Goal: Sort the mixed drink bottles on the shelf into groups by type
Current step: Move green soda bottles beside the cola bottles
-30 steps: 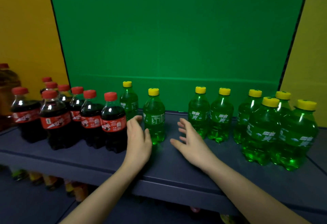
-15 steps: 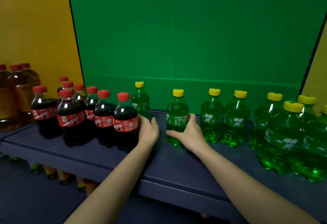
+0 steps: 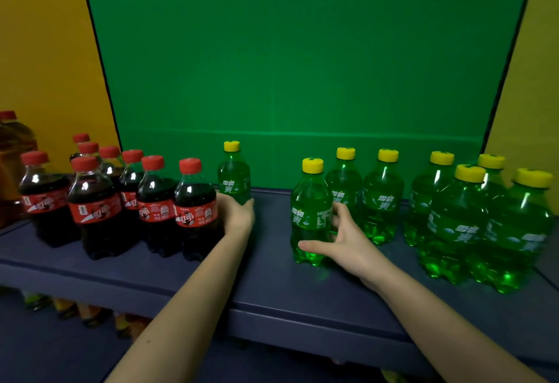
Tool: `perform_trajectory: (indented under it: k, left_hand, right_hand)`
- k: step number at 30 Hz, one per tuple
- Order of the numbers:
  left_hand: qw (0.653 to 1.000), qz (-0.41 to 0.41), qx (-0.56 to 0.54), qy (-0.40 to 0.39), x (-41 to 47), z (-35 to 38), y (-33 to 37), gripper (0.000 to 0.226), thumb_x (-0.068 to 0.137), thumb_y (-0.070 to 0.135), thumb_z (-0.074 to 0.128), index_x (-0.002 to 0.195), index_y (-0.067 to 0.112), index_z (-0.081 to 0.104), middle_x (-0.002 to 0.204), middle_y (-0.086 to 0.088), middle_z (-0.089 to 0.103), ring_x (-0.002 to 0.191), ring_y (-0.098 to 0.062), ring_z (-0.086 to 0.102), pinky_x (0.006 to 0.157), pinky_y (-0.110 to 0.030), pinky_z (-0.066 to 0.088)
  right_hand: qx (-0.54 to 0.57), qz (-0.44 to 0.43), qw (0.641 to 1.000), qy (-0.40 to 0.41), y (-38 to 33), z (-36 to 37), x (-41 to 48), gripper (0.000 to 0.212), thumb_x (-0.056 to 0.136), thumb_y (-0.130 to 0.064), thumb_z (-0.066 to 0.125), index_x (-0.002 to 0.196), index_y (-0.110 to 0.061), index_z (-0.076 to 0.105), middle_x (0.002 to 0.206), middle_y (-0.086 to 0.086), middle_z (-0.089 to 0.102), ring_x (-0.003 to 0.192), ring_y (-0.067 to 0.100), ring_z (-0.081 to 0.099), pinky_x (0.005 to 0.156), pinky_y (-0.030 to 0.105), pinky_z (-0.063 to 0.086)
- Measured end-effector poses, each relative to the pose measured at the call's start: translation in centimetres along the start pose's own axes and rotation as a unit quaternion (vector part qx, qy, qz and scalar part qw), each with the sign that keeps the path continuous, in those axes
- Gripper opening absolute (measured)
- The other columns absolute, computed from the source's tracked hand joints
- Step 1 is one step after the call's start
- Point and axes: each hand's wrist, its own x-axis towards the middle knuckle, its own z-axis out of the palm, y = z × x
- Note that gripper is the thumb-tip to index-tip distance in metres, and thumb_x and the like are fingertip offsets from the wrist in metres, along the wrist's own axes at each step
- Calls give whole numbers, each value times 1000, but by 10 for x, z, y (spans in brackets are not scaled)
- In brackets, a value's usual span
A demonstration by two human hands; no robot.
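Right hand (image 3: pixel 341 240): I've gripped a green bottle (image 3: pixel 311 210) and slid it right.
Left hand (image 3: pixel 237 216): curled round the stray bottle (image 3: pixel 234 175), sorting nearly done.

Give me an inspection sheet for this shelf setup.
Surface: dark blue shelf, bottles upright on it.
Job's things: cola bottles grouped left; green bottles grouped right; stray green bottle beside the colas.
Clutter: large amber bottle far left.
Hands: right hand grips a front green bottle; left hand at the stray's base, grip hidden.
Cables: nothing seen.
Surroundings: green backdrop, yellow walls; more bottles below.
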Motion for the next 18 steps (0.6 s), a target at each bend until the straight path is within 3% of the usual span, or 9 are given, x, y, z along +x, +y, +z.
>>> perform_trajectory:
  k: [2,4,6,8,10,12,13,15,18]
  left_hand:
    - [1000,6,1,-24,-6,2,0,82,81,18,69,137,-6,14,144,-24,25,133,-34,30,112,-40,25]
    - [998,0,-34,-55,-11,3,-2,85,76,13,75,134,-5,15,137,-20,36,125,-32,41,107,-43,34]
    - [995,5,-54,-87,-23,2,-4,71,75,8,75,122,0,23,117,-13,46,107,-27,50,98,-42,44]
    - [992,30,-51,-114,-36,0,-9,64,73,9,77,107,9,23,109,-11,47,99,-26,52,92,-42,48]
    - [987,65,-45,-141,-47,-2,-13,67,70,14,80,105,13,22,113,-14,51,102,-28,55,92,-45,49]
    - [979,86,-47,-178,-59,-4,-15,70,69,20,81,108,17,23,117,-14,52,106,-30,55,92,-48,49]
    - [975,91,-42,-198,-65,-4,-16,72,66,27,81,109,20,23,118,-13,52,108,-30,54,93,-49,48]
    - [966,107,-20,-233,-76,-5,-17,72,60,39,74,110,26,24,119,-12,51,112,-29,51,96,-48,45]
    - [952,147,-2,-267,-91,-3,-17,63,69,35,69,112,24,25,121,-7,45,118,-23,41,100,-37,39]
  right_hand:
    - [8,-2,1000,-29,-3,-9,-11,74,74,-11,75,126,-27,25,115,-27,41,112,-7,40,100,16,34]
    - [20,-8,999,-38,-2,-20,-20,64,77,-4,70,110,-36,25,99,-33,33,88,-25,42,80,-1,36]
    - [27,-2,999,-46,-1,-30,-27,62,78,1,67,99,-42,27,101,-33,34,75,-33,43,68,-4,37]
    - [29,10,998,-47,-1,-39,-34,66,79,2,65,112,-40,27,111,-32,33,79,-30,46,69,-4,38]
    - [22,27,999,-39,3,-50,-43,84,80,-1,64,139,-29,10,125,-29,28,100,-20,42,81,-3,34]
    - [11,39,999,-28,5,-61,-52,100,79,-10,66,146,-20,-7,150,-10,12,132,2,25,96,9,26]
    - [6,44,999,-23,7,-65,-55,105,76,-16,68,146,-20,-10,154,-3,4,136,7,16,102,16,23]
    - [2,43,999,-11,9,-69,-61,108,72,-23,69,146,-21,-10,153,-3,0,132,3,11,107,22,21]
    - [3,27,999,22,13,-71,-66,93,81,-11,64,146,-20,-2,134,-17,12,122,-2,18,98,11,23]
